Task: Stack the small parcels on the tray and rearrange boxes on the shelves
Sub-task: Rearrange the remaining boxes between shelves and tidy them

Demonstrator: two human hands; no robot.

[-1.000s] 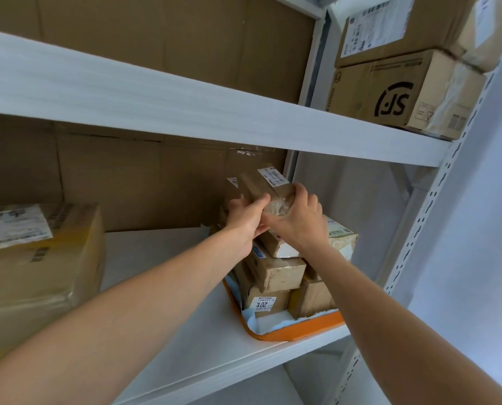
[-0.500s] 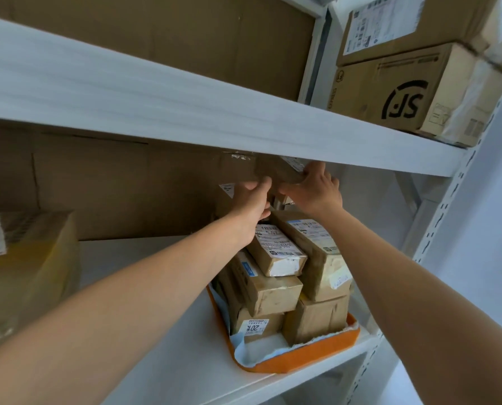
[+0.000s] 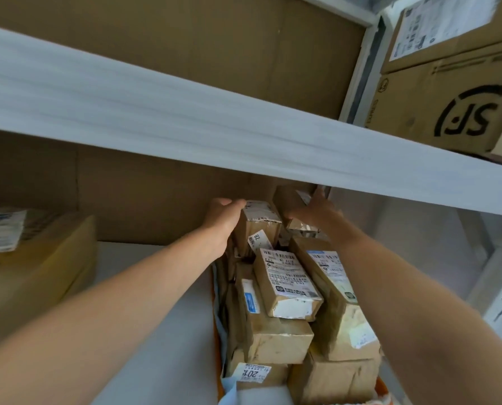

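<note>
Since a second ago both hands have pushed from the front of the stack to its rear, and the small parcel (image 3: 287,200) that they then shared is now carried by the right hand (image 3: 317,213) alone. Half a second ago that parcel was level with the edge of the upper shelf (image 3: 185,112); it now sits just below that edge, above the back right of the pile. The right hand grasps it with the thumb on its near face and the fingers wrapped round its far side.

The left hand (image 3: 222,219) has come off the small parcel and lies against an upright parcel (image 3: 260,226) at the back left of the stack. Its fingers are bent over that parcel's top corner and appear to clasp it, though blur softens the detail there.

The stacked parcels fill an orange tray (image 3: 383,390) at the right end of the lower shelf (image 3: 156,317). A labelled parcel (image 3: 287,282) lies on top near the middle, with a long parcel (image 3: 331,287) touching its right side. A large box (image 3: 39,273) stands well apart at the left of the same shelf, and a box printed SF (image 3: 448,112) rests on the upper shelf at right
</note>
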